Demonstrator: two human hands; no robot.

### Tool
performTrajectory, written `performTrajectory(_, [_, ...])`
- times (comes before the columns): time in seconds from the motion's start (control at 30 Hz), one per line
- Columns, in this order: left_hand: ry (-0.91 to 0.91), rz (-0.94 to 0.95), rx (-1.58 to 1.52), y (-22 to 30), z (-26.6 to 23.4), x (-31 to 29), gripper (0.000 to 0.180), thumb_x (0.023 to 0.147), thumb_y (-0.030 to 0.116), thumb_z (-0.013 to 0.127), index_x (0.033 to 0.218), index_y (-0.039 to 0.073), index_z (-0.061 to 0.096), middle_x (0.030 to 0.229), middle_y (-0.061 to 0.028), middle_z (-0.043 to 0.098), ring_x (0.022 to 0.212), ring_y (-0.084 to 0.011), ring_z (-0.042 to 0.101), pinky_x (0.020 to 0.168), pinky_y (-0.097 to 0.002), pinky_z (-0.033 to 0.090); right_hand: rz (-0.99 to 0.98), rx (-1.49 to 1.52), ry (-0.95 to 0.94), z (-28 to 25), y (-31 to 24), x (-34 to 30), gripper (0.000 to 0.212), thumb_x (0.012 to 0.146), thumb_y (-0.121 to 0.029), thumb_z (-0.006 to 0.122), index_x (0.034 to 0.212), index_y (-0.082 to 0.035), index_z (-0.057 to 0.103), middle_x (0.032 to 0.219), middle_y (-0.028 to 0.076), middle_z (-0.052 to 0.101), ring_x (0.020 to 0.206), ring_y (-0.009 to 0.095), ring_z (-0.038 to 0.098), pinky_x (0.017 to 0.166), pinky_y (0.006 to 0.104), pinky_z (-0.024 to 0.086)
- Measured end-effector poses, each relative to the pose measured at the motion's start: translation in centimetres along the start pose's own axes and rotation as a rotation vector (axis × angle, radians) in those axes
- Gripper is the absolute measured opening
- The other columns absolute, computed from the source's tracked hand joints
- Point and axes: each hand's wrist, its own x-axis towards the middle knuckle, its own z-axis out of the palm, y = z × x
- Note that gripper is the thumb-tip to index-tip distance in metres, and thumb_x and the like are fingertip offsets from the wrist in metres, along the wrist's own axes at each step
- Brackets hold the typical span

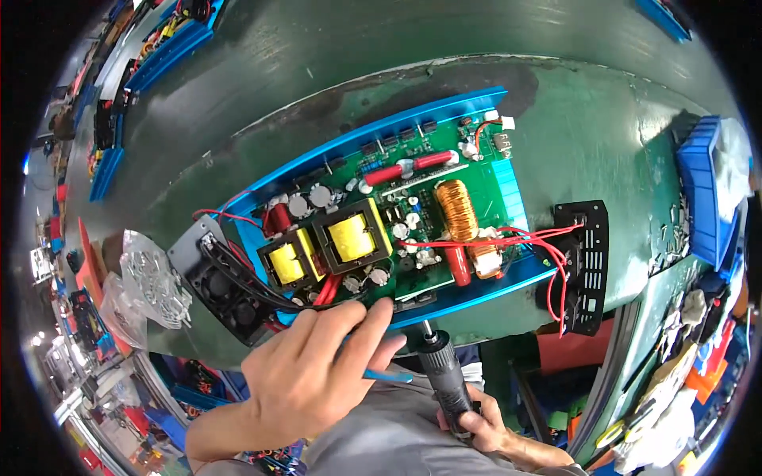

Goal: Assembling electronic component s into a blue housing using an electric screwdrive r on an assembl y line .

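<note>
A blue metal housing (476, 295) lies before me, holding a green circuit board (492, 178) with two yellow-wound transformers (351, 238) and a copper coil (456, 208). My left hand (313, 369) wraps over its near wall, fingertips inside by the board's edge and thumb outside. A small blue strip (389, 376) shows beneath this hand; what it belongs to is unclear. My right hand (482, 424) grips a black electric screwdriver (444, 377), whose bit meets the outside of the near wall. The exact contact point is hard to see.
A black slotted end plate (583, 266) hangs off the right end on red wires. Another end plate with fans (226, 285) sits at the left end. Clear plastic bags (151, 278) lie farther left. A blue bin (706, 190) and loose screws (671, 238) are at right.
</note>
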Motion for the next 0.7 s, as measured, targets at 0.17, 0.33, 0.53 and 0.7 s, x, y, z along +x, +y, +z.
performTrajectory(0.17, [0.031, 0.075, 0.092, -0.5, 1.5, -0.4, 0.030, 0.079, 0.012, 0.074, 0.108, 0.002, 0.073, 0.095, -0.0035, 0.062, 0.067, -0.0144, 0.058, 0.050, -0.0239, 0.045, 0.001, 0.021, 0.025, 0.6, 0.5, 0.1, 0.106, 0.087, -0.088, 0.028, 0.131, 0.005, 0.053, 0.086, 0.012, 0.065, 0.076, 0.017, 0.061, 0.069, 0.0301, 0.046])
performTrajectory(0.33, [0.006, 0.099, 0.095, -0.4, 1.5, -0.2, 0.031, 0.077, 0.009, 0.072, 0.107, -0.001, 0.072, 0.096, -0.0050, 0.060, 0.071, -0.0147, 0.058, 0.051, -0.0240, 0.044, 0.006, 0.004, 0.052, 1.2, 0.2, 0.1, 0.111, 0.087, -0.090, 0.018, 0.132, 0.005, 0.053, 0.085, 0.011, 0.065, 0.076, 0.016, 0.061, 0.070, 0.0295, 0.046])
performTrajectory(0.53, [-0.065, 0.114, 0.089, 0.0, 1.0, 0.5, 0.034, 0.075, 0.009, 0.073, 0.107, -0.002, 0.070, 0.089, -0.0051, 0.056, 0.072, -0.0167, 0.058, 0.050, -0.0281, 0.045, -0.068, -0.167, 0.104, 1.1, -0.6, 0.0, 0.103, 0.093, -0.082, 0.018, 0.131, 0.007, 0.053, 0.082, 0.011, 0.064, 0.071, 0.016, 0.060, 0.064, 0.0301, 0.046])
performTrajectory(0.7, [-0.107, 0.150, 0.045, -0.3, 1.0, 0.6, 0.041, 0.071, 0.013, 0.075, 0.109, -0.001, 0.069, 0.086, -0.0048, 0.054, 0.072, -0.0184, 0.058, 0.051, -0.0310, 0.046, 0.039, 0.193, -0.059, 1.0, 0.1, 0.3, 0.095, 0.099, -0.074, 0.019, 0.133, 0.009, 0.051, 0.075, 0.013, 0.062, 0.063, 0.017, 0.057, 0.060, 0.0296, 0.043])
